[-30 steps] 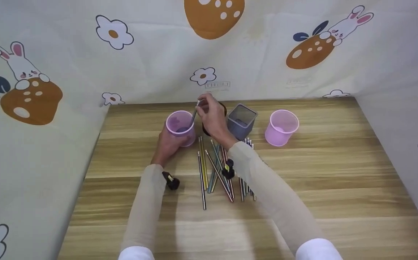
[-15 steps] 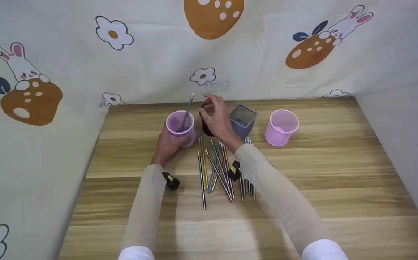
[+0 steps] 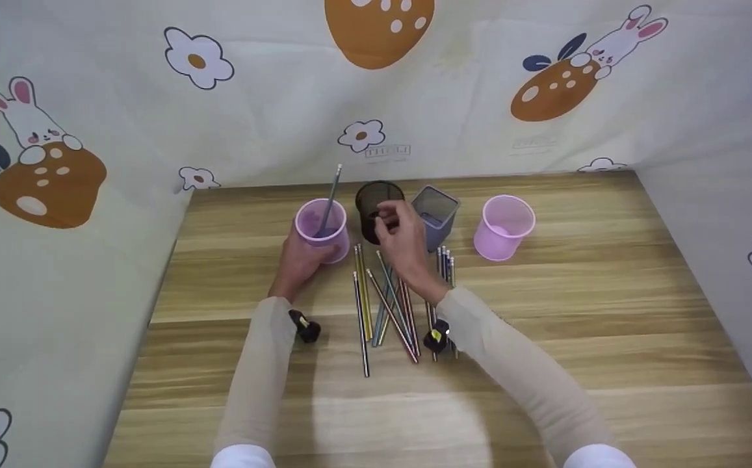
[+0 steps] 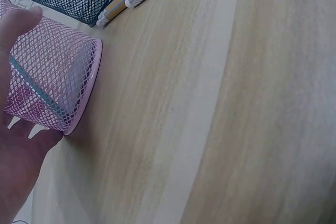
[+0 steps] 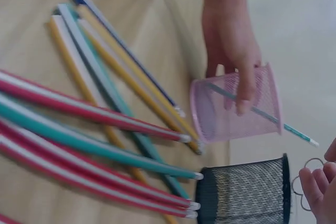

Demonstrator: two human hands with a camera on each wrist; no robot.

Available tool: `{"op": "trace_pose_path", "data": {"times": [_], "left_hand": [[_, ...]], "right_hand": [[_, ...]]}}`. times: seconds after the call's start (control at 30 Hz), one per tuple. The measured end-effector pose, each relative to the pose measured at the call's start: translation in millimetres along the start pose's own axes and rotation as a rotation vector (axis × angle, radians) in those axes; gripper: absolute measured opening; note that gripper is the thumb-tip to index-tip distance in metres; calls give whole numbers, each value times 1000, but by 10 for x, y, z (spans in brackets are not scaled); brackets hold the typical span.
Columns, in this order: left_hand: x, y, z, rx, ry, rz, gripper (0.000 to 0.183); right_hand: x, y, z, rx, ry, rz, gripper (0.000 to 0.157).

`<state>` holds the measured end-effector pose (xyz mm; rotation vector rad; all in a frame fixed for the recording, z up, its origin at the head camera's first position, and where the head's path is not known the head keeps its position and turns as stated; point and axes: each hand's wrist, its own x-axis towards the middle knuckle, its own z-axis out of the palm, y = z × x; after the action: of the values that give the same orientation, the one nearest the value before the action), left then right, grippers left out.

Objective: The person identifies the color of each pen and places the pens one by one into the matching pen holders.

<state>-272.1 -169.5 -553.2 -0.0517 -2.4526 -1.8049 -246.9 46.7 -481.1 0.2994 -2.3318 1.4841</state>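
My left hand (image 3: 301,263) grips a pink mesh pencil holder (image 4: 55,66) from its left side, thumb across the front. Inside it leans one teal pencil (image 3: 331,198), its eraser end sticking out above the rim. My right hand (image 3: 405,240) hovers with loosely bent fingers and nothing between them, in front of a round black mesh holder (image 3: 369,195). Below that hand lies a loose pile of striped pencils (image 3: 385,312) in red, teal, yellow and blue, eraser ends pointing away from me. The right wrist view shows the pencils' eraser ends (image 5: 194,205) close to the black holder.
A square grey mesh holder (image 3: 437,208) stands right of the black one. Farther right is a second pink holder (image 3: 504,227). More pencils (image 3: 444,266) lie partly beneath my right wrist. A printed cloth (image 3: 272,117) rises behind the wooden table (image 3: 609,292).
My right hand has let go of the teal pencil, which now leans in the left pink holder. That hand has moved right and back toward me. The left hand keeps its grip.
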Motion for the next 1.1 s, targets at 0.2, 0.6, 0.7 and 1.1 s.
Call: {"op": "trace_pose_path", "data": {"times": [0.2, 0.6, 0.7, 1.1], "left_hand": [[-14, 2, -1, 22, 9, -9, 96], [-39, 31, -9, 15, -5, -14, 93], [-40, 24, -9, 17, -8, -20, 94], [-23, 23, -1, 20, 8, -27, 96]], "right_hand": [[-211, 154, 26, -141, -85, 67, 18], [-399, 329, 63, -332, -265, 141, 25], [-417, 336, 78, -348, -283, 150, 29], [-423, 344, 110, -386, -271, 131, 29]]}}
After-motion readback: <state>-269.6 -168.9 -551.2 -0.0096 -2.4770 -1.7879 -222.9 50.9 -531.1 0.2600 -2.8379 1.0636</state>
